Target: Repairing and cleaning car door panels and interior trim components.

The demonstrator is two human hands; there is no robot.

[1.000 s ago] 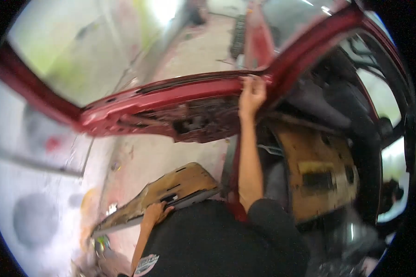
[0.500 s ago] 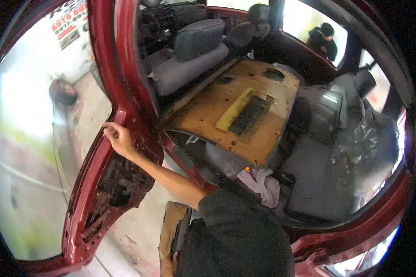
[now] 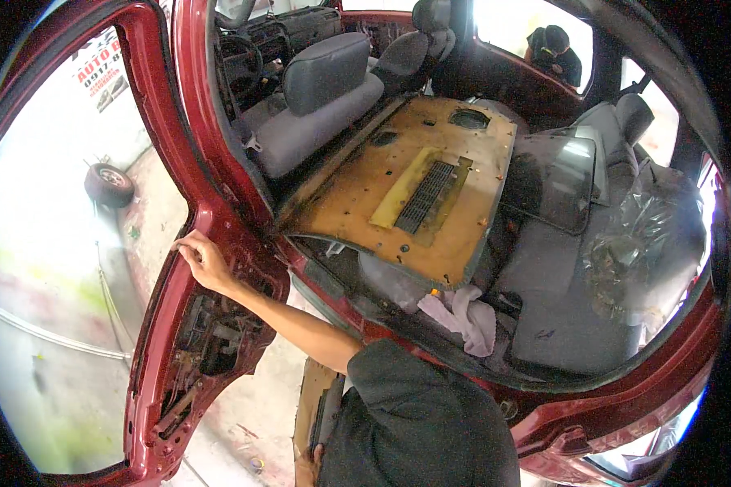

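My right hand (image 3: 199, 258) is raised at the left, its fingers curled over the edge of an open red car door (image 3: 146, 398) whose inner metal and mechanism are exposed. Low at the centre, my left hand (image 3: 309, 461) grips a narrow brown trim panel (image 3: 315, 390), partly hidden behind my dark sleeve. Inside the car, a large brown board (image 3: 341, 203) with a yellow patch and black grille lies across the seat area, beside the red door opening.
Grey seats (image 3: 325, 73), a dark glass pane (image 3: 544, 178), a plastic-covered bundle (image 3: 642, 243) and a pale cloth (image 3: 463, 321) are in the car. A tire (image 3: 110, 185) rests outside at the left. A dark-clothed person (image 3: 556, 61) shows through the far window.
Over the last second my view has swung from the door toward the car's interior, bringing the seats and board into full view. My right hand stays on the door edge; my left still holds the panel.
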